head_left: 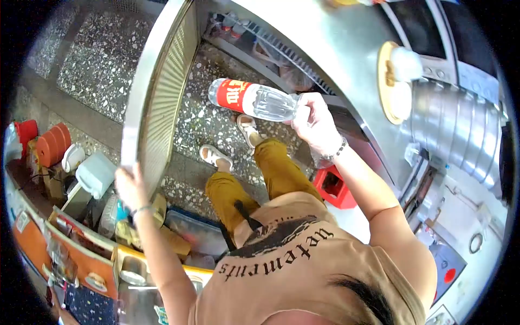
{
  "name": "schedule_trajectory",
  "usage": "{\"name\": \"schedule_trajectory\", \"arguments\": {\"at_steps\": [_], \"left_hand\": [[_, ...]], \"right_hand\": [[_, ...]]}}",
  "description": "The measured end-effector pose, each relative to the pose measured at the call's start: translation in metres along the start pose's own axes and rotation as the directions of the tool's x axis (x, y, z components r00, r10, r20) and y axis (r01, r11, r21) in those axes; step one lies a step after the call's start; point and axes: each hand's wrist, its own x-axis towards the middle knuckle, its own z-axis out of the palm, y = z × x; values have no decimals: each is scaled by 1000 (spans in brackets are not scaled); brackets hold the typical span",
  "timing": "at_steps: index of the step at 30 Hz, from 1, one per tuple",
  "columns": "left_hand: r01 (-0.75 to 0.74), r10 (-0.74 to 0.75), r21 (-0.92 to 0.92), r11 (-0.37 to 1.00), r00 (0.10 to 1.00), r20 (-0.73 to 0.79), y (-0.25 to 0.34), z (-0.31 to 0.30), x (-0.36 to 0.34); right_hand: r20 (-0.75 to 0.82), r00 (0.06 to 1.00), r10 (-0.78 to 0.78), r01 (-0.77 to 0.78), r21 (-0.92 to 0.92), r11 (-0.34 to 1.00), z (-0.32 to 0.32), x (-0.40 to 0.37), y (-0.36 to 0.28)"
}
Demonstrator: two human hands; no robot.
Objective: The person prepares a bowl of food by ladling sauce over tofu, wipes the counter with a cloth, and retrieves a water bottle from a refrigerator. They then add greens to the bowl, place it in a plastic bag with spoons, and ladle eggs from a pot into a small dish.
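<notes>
My right hand is wrapped around the cap end of a clear plastic water bottle with a red label. The bottle lies nearly level above the floor, its base pointing left, in front of an open under-counter fridge. My left hand, a little blurred, grips the lower end of the metal fridge door, which is swung wide with its ribbed inner side showing. Inside, a wire shelf holds items in the shade, among them small bottles with red parts.
The steel counter runs above the fridge, with a round wooden board on it. A red crate stands by my right leg. Boxes and a clear plastic bin crowd the left side. My feet are on speckled floor.
</notes>
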Motion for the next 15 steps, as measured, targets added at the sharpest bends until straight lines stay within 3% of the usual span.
{"name": "schedule_trajectory", "arguments": {"at_steps": [1,2,3,4,5,6,7,8,9,10,11,12,15], "left_hand": [[-56,59,36,998,996,-74,-1,17,-17],[-4,3,53,999,1000,26,15,20,-34],[-33,27,-87,996,997,-71,35,24,-55],[95,-86,-106,990,992,93,64,13,-73],[49,-40,-127,991,997,71,85,17,-94],[-107,92,-220,970,993,-79,94,40,-117],[166,11,-414,895,920,391,125,16,-127],[240,40,-591,770,907,420,158,-1,-146],[312,288,-593,742,650,703,174,-22,-149],[196,343,-560,805,618,708,180,-24,-166],[-25,281,-505,863,853,439,185,-19,-203],[153,308,-605,781,748,587,194,-79,-207],[167,226,-594,787,818,529,152,-102,-258]], "right_hand": [[35,998,-44,41,78,996,-6,-14,-27],[55,998,-33,25,151,988,-16,-31,-49],[54,997,-57,52,91,995,-26,-44,-70],[53,996,-76,75,35,997,-31,-59,-89],[57,997,-51,55,-66,996,-40,-73,-105],[76,997,-32,44,-165,985,-49,-85,-118],[97,965,-242,261,-401,878,-54,-92,-131],[160,952,-259,304,-565,767,-62,-98,-145],[210,949,-236,316,-622,716,-63,-100,-158],[274,928,-250,370,-631,682,-61,-102,-168],[314,925,-211,369,-624,689,-58,-104,-176],[385,901,-202,412,-607,679,-53,-104,-180],[598,798,-78,517,-612,599,-10,-107,-187]]}}
